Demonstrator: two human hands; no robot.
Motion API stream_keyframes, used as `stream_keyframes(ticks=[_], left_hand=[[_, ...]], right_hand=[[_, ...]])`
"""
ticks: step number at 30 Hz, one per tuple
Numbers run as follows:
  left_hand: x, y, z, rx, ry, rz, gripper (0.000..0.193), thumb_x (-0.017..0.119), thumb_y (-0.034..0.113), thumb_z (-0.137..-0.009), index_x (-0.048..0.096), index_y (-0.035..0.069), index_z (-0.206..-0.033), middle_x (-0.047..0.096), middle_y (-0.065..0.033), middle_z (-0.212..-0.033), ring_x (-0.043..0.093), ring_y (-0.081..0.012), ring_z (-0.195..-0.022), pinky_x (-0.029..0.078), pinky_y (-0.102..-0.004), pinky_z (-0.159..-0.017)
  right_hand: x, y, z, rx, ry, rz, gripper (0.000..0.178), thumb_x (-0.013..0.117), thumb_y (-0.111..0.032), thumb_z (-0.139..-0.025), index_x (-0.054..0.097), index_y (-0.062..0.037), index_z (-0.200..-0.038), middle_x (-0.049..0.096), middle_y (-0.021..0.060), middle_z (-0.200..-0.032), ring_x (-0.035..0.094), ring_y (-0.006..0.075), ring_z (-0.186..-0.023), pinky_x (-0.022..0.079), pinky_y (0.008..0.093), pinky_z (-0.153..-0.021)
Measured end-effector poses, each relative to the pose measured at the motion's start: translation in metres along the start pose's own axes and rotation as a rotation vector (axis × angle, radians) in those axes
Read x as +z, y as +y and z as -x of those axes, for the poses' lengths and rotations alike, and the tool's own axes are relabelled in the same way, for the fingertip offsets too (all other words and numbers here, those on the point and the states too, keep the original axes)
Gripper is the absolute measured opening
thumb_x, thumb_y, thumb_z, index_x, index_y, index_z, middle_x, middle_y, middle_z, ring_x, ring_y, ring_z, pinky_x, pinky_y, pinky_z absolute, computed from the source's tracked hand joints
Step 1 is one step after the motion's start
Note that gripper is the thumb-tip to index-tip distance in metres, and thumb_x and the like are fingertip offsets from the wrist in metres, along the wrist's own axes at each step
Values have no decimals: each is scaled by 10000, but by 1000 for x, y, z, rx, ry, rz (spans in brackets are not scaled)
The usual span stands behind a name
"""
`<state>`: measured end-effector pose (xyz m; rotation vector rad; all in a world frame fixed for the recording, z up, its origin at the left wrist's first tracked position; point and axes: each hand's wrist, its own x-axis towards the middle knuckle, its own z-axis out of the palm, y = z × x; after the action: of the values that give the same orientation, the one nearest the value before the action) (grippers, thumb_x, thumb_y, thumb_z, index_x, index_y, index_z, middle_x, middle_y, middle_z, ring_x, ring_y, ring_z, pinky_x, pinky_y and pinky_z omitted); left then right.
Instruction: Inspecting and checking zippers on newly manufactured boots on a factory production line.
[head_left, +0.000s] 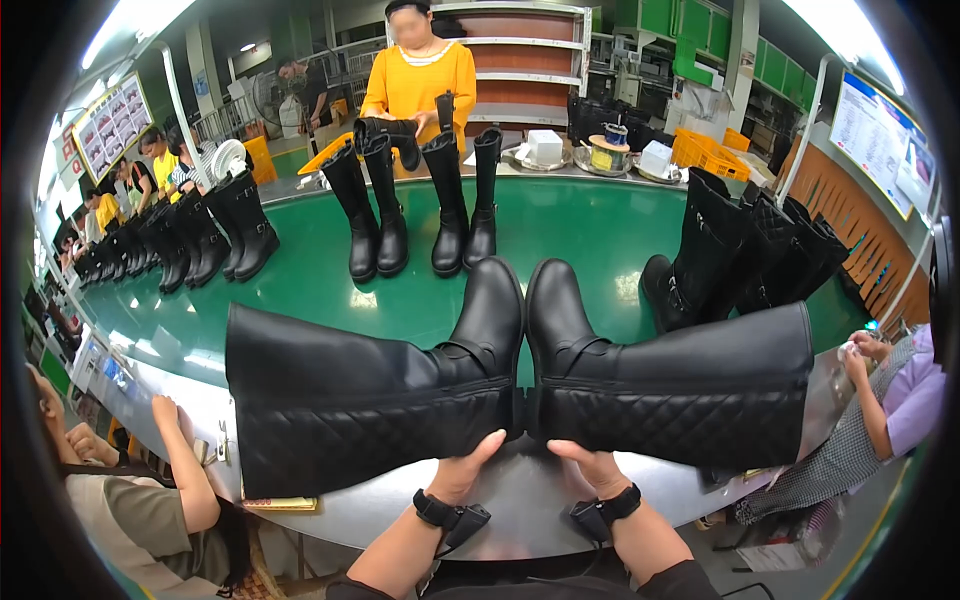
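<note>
A pair of tall black boots lies in front of me, soles facing each other and shafts pointing outward. My left hand holds the left boot near its heel, thumb on top and fingers hidden beneath. In the same way my right hand grips the right boot by its heel. Both boots show a quilted panel along the shaft and a strap at the ankle. Their toes touch or nearly touch at the middle. Each wrist wears a black band with a small device.
Several black boots stand across the green belt, with more in a row at left and a group at right. A person in yellow handles a boot opposite. Other people sit close on both sides of the metal edge.
</note>
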<state>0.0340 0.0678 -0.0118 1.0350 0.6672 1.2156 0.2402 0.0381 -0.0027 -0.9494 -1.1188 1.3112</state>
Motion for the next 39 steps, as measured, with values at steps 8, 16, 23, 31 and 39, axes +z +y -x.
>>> stream_keyframes(ticks=[8,16,23,31,39], left_hand=[[24,6,12,-341,18,240,395,598,187,-923,495,43,-1277,547,-74,-1238,532,-180,-1089,443,-352,-933],[51,50,20,90,3,102,476,530,185,-945,370,82,-1381,513,-109,-1240,536,-197,-1069,453,-355,-901],[13,56,-17,50,-46,141,551,486,355,-976,309,109,-1436,478,-102,-1288,530,-182,-1092,464,-332,-887],[-8,-5,-23,-337,-214,475,589,418,555,-943,525,48,-1223,618,-71,-1144,576,-199,-1066,442,-358,-964],[-34,-6,-32,-288,-379,905,544,287,461,-1009,496,50,-1297,573,-100,-1265,565,-234,-1142,437,-391,-1005]], right_hand=[[-2,-11,-9,-217,37,-111,910,490,-67,-711,71,-131,-1516,155,92,-1516,302,216,-1310,378,355,-1015],[-29,-7,-48,54,-113,-577,446,505,-359,-973,441,-88,-1321,575,35,-1211,561,177,-1074,440,326,-942],[-47,-3,-32,123,-139,-573,522,477,-506,-942,516,-96,-1262,608,71,-1176,575,218,-1073,451,383,-937],[-35,0,-29,181,-183,-656,541,457,-491,-952,468,-85,-1308,562,87,-1247,552,239,-1121,433,402,-972],[-23,-10,-30,233,-280,-740,562,438,-476,-962,421,-74,-1354,516,103,-1317,529,259,-1170,414,421,-1008]])
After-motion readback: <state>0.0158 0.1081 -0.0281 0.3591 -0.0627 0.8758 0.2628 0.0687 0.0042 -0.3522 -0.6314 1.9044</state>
